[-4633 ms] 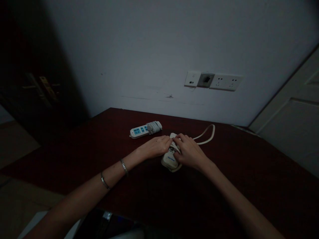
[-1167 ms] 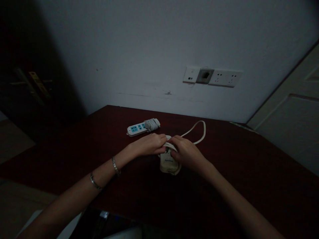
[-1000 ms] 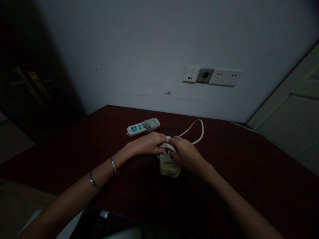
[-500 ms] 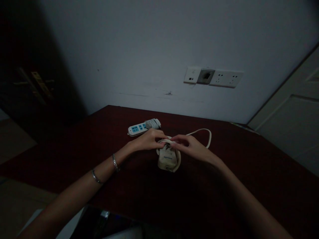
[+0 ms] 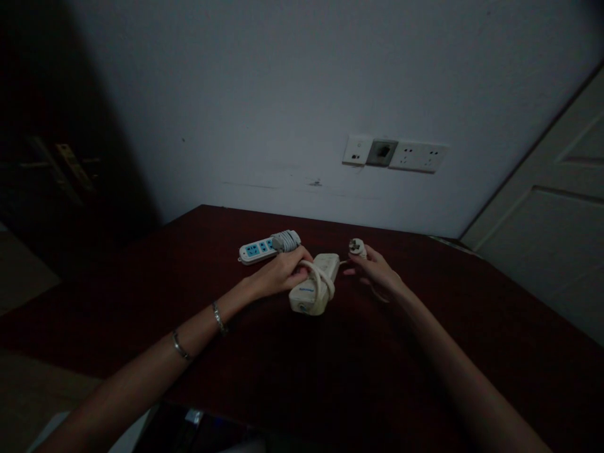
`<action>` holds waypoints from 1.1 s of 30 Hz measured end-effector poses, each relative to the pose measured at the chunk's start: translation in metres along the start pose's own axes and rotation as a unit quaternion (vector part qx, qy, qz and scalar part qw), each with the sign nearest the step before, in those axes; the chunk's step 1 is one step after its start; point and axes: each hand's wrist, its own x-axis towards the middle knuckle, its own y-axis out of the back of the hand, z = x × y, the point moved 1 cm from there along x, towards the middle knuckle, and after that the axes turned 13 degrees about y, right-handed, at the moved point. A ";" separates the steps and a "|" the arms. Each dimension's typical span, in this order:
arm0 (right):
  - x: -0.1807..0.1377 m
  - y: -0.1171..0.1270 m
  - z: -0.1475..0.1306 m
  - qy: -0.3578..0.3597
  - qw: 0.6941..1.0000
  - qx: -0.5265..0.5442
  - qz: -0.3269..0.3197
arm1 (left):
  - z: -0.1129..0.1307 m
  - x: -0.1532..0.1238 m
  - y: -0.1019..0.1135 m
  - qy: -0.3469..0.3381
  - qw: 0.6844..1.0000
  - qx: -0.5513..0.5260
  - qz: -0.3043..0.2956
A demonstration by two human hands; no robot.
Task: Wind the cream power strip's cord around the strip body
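Around an off-white power strip (image 5: 306, 301), tilted over the dark red table, runs a loop of its own cord (image 5: 317, 277). My left hand (image 5: 285, 272) is closed on the strip's left side, its fingers by the cord loop. To the right, my right hand (image 5: 377, 272) grips a white plug (image 5: 357, 247) with the metal pins showing. A stretch of cord passes between the strip's far end and the right hand, partly hidden by the fingers. Just behind my left hand lies a second power strip (image 5: 257, 251), white with blue sockets, its grey cord (image 5: 285, 240) coiled on its right end.
The dark red table (image 5: 226, 226) meets a pale wall with a row of wall sockets (image 5: 415, 156). A white panelled door (image 5: 557, 239) stands at the right, a dark door with a handle (image 5: 73, 165) at the left. Dim items sit below the near table edge.
My right hand has moved right, away from the strip, with the plug now in its fingers. The strip has turned, and the cord that looped out on the table at the right has been drawn in.
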 end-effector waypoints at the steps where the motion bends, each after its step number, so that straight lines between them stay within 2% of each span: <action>1: 0.000 -0.003 0.000 -0.003 1.000 0.015 -0.002 | 0.004 0.000 0.000 -0.018 1.000 -0.009 0.005; 5: -0.006 -0.013 -0.009 -0.013 0.994 0.100 -0.033 | 0.018 -0.003 0.000 -0.103 0.995 -0.004 0.015; 9: -0.015 -0.018 -0.020 -0.024 0.990 0.128 -0.056 | 0.020 -0.006 -0.001 -0.142 0.990 0.023 0.009; 13: -0.022 -0.023 -0.021 -0.051 0.985 0.132 -0.097 | 0.016 -0.009 -0.006 -0.167 0.984 0.006 0.065; 15: -0.023 -0.024 -0.022 -0.048 0.985 0.140 -0.094 | 0.014 -0.008 -0.008 -0.135 0.985 -0.014 0.108; 19: -0.024 -0.024 -0.026 0.001 0.989 0.139 -0.053 | 0.008 -0.002 -0.010 0.007 0.989 -0.060 0.133; 21: -0.024 -0.023 -0.026 0.020 0.991 0.127 -0.034 | 0.004 0.001 -0.010 0.063 0.987 -0.085 0.117; 24: -0.024 -0.020 -0.024 0.048 0.995 0.086 -0.015 | 0.000 0.007 -0.013 0.130 0.981 -0.136 0.056; 28: -0.022 -0.015 -0.027 0.132 0.991 0.009 -0.025 | -0.002 0.013 -0.021 0.201 0.951 -0.235 -0.009; 30: -0.019 -0.014 -0.029 0.180 0.983 -0.027 -0.038 | -0.003 0.013 -0.024 0.212 0.950 -0.230 0.015; 33: -0.016 -0.013 -0.029 0.194 0.979 -0.054 -0.042 | -0.002 0.010 -0.020 0.191 0.963 -0.157 0.107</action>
